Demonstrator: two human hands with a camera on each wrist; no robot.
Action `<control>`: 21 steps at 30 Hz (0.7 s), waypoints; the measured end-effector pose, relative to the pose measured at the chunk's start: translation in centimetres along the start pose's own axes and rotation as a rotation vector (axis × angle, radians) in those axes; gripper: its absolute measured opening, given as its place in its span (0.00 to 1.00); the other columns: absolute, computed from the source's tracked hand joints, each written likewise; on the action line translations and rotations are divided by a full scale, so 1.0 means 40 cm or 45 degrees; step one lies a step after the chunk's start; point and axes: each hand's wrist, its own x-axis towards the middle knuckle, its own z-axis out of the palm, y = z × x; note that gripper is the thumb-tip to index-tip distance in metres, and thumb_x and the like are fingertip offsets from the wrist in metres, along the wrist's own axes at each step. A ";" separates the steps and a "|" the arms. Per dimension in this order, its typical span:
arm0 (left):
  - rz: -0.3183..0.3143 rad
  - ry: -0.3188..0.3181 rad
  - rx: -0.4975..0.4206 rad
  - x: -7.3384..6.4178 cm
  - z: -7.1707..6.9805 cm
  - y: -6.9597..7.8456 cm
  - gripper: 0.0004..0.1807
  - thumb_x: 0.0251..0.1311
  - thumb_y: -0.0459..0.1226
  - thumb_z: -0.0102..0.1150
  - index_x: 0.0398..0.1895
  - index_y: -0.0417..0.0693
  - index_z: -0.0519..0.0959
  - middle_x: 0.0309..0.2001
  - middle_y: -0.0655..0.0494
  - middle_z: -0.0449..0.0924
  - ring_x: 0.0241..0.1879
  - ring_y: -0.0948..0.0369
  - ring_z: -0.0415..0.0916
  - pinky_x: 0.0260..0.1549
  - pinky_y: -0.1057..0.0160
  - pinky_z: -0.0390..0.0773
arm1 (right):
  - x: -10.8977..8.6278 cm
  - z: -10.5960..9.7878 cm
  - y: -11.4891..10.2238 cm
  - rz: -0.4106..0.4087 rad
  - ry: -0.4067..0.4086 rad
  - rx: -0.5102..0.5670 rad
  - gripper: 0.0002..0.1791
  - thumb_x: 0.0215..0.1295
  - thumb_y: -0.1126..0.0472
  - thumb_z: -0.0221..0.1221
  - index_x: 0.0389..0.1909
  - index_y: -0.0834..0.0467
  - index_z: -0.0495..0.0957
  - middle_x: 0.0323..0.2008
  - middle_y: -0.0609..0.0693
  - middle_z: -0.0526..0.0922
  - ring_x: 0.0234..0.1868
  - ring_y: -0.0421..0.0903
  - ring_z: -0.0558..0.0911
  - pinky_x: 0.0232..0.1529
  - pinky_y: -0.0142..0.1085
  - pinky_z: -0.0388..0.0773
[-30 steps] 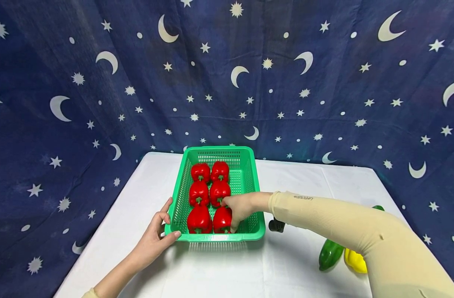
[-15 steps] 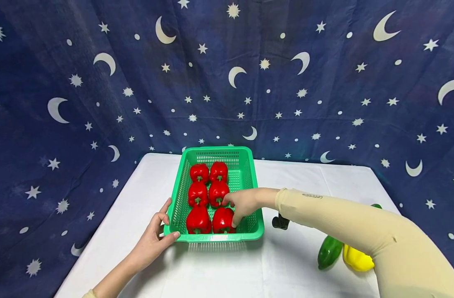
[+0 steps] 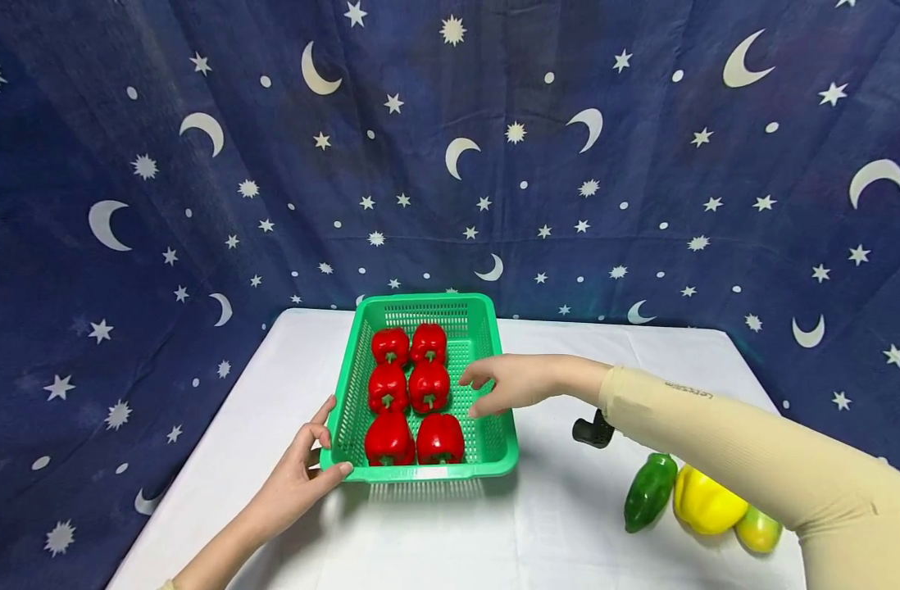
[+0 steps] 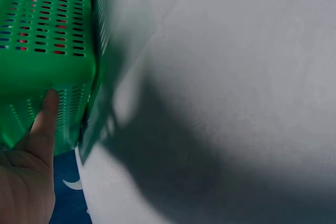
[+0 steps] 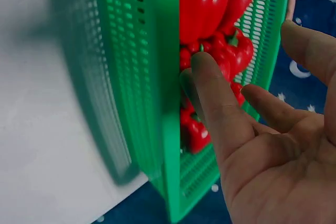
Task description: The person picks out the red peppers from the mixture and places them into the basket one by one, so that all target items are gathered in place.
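A green plastic basket (image 3: pixel 505 447) with slotted sides holds several red bell peppers (image 3: pixel 429 387), set in two columns toward its left side. My left hand (image 3: pixel 302 471) holds the basket's near left corner, thumb on the front rim and fingers along the left side. In the left wrist view, one digit of the left hand (image 4: pixel 31 166) touches the basket wall (image 4: pixel 47 72). Over the basket's right part, my right hand (image 3: pixel 516 383) hovers with nothing in it, fingers loosely spread. The right wrist view shows the right hand's fingers (image 5: pixel 220 98) apart, in front of the peppers (image 5: pixel 202 3).
On the white-covered table (image 3: pixel 435 541), a dark green pepper (image 3: pixel 651 492), a yellow bell pepper (image 3: pixel 706 500) and a yellow-green rounded item (image 3: pixel 758 530) lie at the right, partly under the right arm. A dark blue curtain (image 3: pixel 391 164) with moons and stars hangs behind.
My right hand has let go of the near red bell pepper in the right column and moved up and right, away from it. The left hand stays at the basket corner.
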 end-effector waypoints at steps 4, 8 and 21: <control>-0.014 -0.022 0.081 -0.001 -0.010 0.008 0.21 0.66 0.36 0.68 0.44 0.48 0.61 0.82 0.58 0.45 0.57 0.41 0.77 0.42 0.59 0.80 | -0.044 -0.009 0.038 -0.059 0.071 0.037 0.30 0.69 0.50 0.65 0.69 0.56 0.72 0.64 0.50 0.77 0.58 0.48 0.80 0.54 0.44 0.79; -0.016 -0.048 0.153 0.001 -0.025 0.024 0.21 0.65 0.40 0.70 0.43 0.51 0.63 0.82 0.57 0.47 0.60 0.41 0.76 0.42 0.60 0.81 | -0.096 -0.016 0.074 -0.081 0.162 0.161 0.28 0.71 0.51 0.64 0.68 0.54 0.73 0.64 0.52 0.77 0.53 0.45 0.83 0.53 0.44 0.79; -0.039 0.023 0.508 0.031 -0.083 0.075 0.14 0.71 0.50 0.62 0.38 0.59 0.67 0.70 0.58 0.72 0.44 0.63 0.84 0.40 0.61 0.81 | -0.231 -0.038 0.214 -0.029 0.396 0.229 0.27 0.73 0.48 0.61 0.68 0.53 0.73 0.63 0.52 0.78 0.53 0.46 0.83 0.55 0.44 0.78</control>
